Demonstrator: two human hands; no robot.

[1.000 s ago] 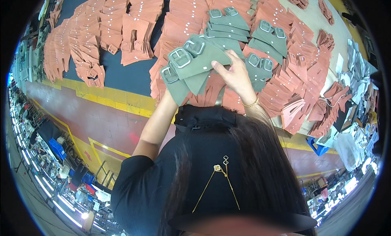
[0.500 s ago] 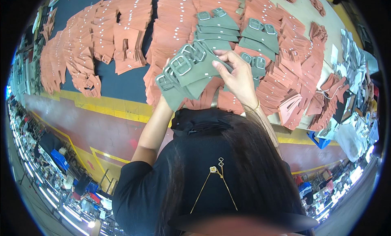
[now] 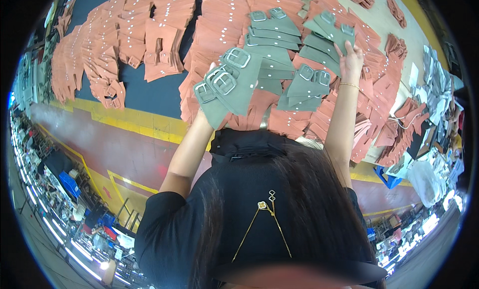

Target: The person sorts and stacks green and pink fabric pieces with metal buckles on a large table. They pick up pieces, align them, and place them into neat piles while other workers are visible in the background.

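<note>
My left hand [image 3: 213, 66], mostly hidden, holds a fanned bunch of green buckle straps [image 3: 243, 92] with silver buckles above the near edge of the table. My right hand [image 3: 352, 59] reaches farther out to the right. Its fingertips pinch the near corner of another green buckle strap [image 3: 335, 30], which lies tilted over a green pile [image 3: 319, 48]. Between my hands, more green straps [image 3: 304, 92] rest in a small pile. Farther off, a column of overlapping green straps [image 3: 272, 39] shows two buckles at its far end.
Rows of overlapping orange pieces [image 3: 219, 32] cover much of the table, with more orange rows [image 3: 95, 54] on a dark surface to the left. A tied orange bundle [image 3: 406, 119] lies at the right. Clear plastic [image 3: 429, 179] and a blue crate [image 3: 388, 177] stand beyond the near right edge.
My right hand has moved from the held bunch out to the far right, carrying a green buckle strap over the pile there. My left hand stays in nearly the same place with its bunch.
</note>
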